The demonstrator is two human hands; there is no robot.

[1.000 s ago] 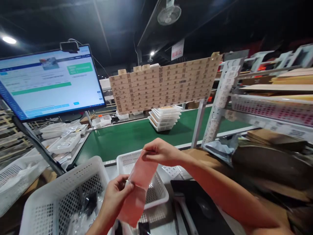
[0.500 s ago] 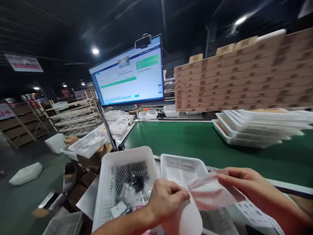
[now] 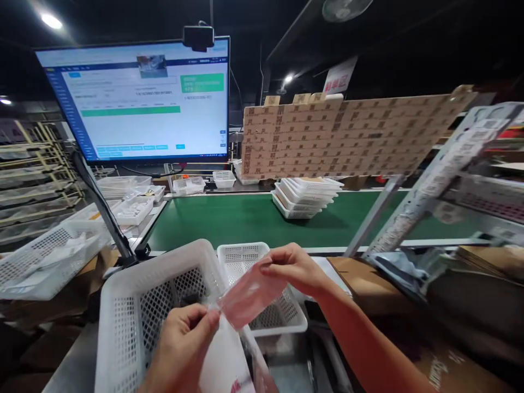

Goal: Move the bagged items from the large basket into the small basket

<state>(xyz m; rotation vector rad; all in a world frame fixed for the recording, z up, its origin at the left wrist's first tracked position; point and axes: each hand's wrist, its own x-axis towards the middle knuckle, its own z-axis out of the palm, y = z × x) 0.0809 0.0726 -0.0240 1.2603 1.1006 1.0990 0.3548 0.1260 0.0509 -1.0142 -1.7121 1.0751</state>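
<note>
A translucent pink plastic bag (image 3: 249, 297) stretches between my hands, its top edge pinched by the fingers of my right hand (image 3: 292, 267). My left hand (image 3: 180, 349) grips its other end, where a white sheet or bag (image 3: 223, 363) with pink print hangs down. Just behind my left hand stands a large white perforated basket (image 3: 123, 349), its contents mostly hidden apart from something dark. Under the pink bag and my right hand sits a smaller white perforated basket (image 3: 278, 319).
A green conveyor belt (image 3: 245, 218) runs ahead, with stacked white trays (image 3: 303, 199) on it. Above it hangs a cardboard sheet of printed labels (image 3: 335, 136). A monitor (image 3: 139, 103) stands at the left, beside another white basket (image 3: 49, 262). A metal rack (image 3: 426, 218) stands at the right.
My view has swung back to the right after turning left. The pink bag, nearly level half a second ago, now slopes between my hands, which stay closed on it.
</note>
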